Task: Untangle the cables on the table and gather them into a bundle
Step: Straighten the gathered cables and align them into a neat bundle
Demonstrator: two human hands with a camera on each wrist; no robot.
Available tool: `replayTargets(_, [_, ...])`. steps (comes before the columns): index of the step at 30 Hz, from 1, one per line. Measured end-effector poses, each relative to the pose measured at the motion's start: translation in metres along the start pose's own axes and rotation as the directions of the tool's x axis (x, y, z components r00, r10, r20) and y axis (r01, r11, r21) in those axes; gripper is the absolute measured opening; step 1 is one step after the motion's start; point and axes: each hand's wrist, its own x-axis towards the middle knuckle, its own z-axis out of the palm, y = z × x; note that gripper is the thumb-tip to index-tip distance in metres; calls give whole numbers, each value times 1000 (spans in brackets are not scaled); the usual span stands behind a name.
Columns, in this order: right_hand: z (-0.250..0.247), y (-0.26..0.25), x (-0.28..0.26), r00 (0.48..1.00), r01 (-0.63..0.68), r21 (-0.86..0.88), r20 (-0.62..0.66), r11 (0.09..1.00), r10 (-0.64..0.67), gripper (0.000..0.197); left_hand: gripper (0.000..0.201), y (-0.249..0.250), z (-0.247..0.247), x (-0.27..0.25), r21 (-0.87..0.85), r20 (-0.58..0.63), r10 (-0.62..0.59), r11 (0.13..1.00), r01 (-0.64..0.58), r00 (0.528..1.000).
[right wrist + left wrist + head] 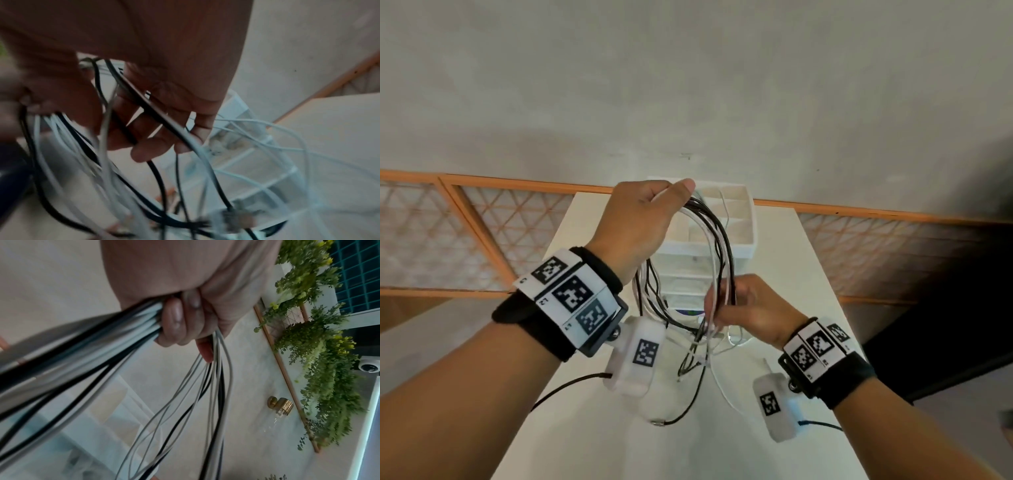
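Observation:
A bunch of black and white cables (717,246) hangs in loops above the white table (801,260). My left hand (643,219) is raised and grips the top of the loops in a fist; the left wrist view shows its fingers (174,318) curled tight around the cables (127,324). My right hand (743,308) is lower and to the right, with its fingers around the hanging strands. In the right wrist view its fingers (156,139) curl loosely around black and white cables (180,129). Loose ends and plugs (691,359) dangle onto the table.
A white drawer organiser (726,219) with open top compartments stands behind the cables at the table's middle. A wooden lattice rail (482,233) runs along the wall behind. One black cable end (671,419) trails near the front.

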Motion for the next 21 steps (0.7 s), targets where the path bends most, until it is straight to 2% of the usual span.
replayTargets(2, [-2,20,1,994,-95,-255,-69,962,80,15,57,1,-3,1,-1,-6,0,1000,0,1000])
replayTargets(4, [-11,44,2,979,-199,-510,-136,837,150,23,57,3,-6,5,-15,-24,3,1000,-3,1000])
replayTargets(6, [-22,74,-1,947,-318,-653,-178,688,268,25,57,8,-11,8,-43,-62,4,999,-6,998])
replayTargets(8, [-31,99,-9,878,-476,-633,-295,611,377,31,54,14,-16,9,-50,-69,-6,999,2,998])
replayTargets(10, [-40,103,-14,813,-579,-540,-443,610,379,34,54,17,-18,7,-27,-15,-20,999,20,1000])
replayTargets(11, [-48,101,-15,781,-599,-495,-534,629,323,32,60,16,-18,6,-10,12,-25,1000,25,1000])
replayTargets(13, [-64,94,-15,691,-572,-436,-713,694,121,28,63,13,-21,5,0,39,-51,999,51,998])
replayTargets(14, [-72,91,-16,640,-553,-436,-768,710,28,27,63,13,-22,5,-12,41,-68,998,68,997])
replayTargets(15, [-78,92,-16,605,-570,-433,-796,698,1,31,63,13,-23,5,-31,40,-82,996,84,996])
replayTargets(16, [-80,92,-18,599,-617,-437,-800,655,31,39,63,14,-24,6,-52,37,-91,994,93,995])
replayTargets(19, [-79,101,-23,601,-767,-442,-749,465,279,56,62,15,-20,6,-52,42,-79,995,81,996])
replayTargets(20, [-78,101,-23,594,-781,-426,-731,456,335,57,61,14,-18,5,-26,45,-75,997,76,996])
replayTargets(21, [-77,100,-21,596,-778,-397,-713,487,370,57,59,13,-16,4,-3,44,-74,997,74,996])
